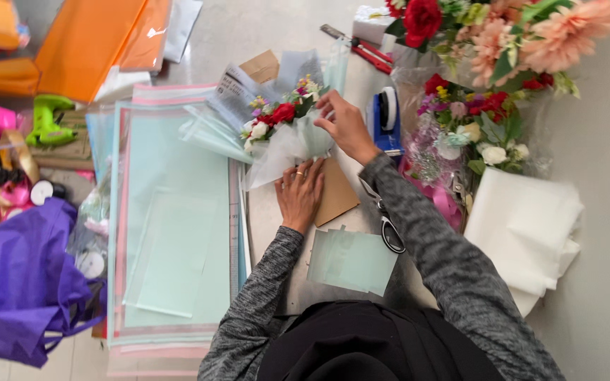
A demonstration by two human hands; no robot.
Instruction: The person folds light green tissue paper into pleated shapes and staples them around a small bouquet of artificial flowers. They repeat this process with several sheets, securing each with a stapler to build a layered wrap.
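Observation:
A small bouquet (280,116) of red, white and purple flowers lies on the grey table (601,141), wrapped in pale translucent paper (284,148). My left hand (299,192), with a ring on one finger, presses flat on the lower end of the wrap and a brown card (337,194). My right hand (344,123) pinches the wrap's right edge beside the flowers. Both sleeves are grey.
A blue tape dispenser (385,120), scissors (386,226) and red-handled cutters (365,48) lie near my right arm. Artificial flowers (503,42), a second bouquet (471,130) and white paper (524,226) sit right. Mint sheets (178,212), orange paper (90,42) and a purple bag (22,282) lie left.

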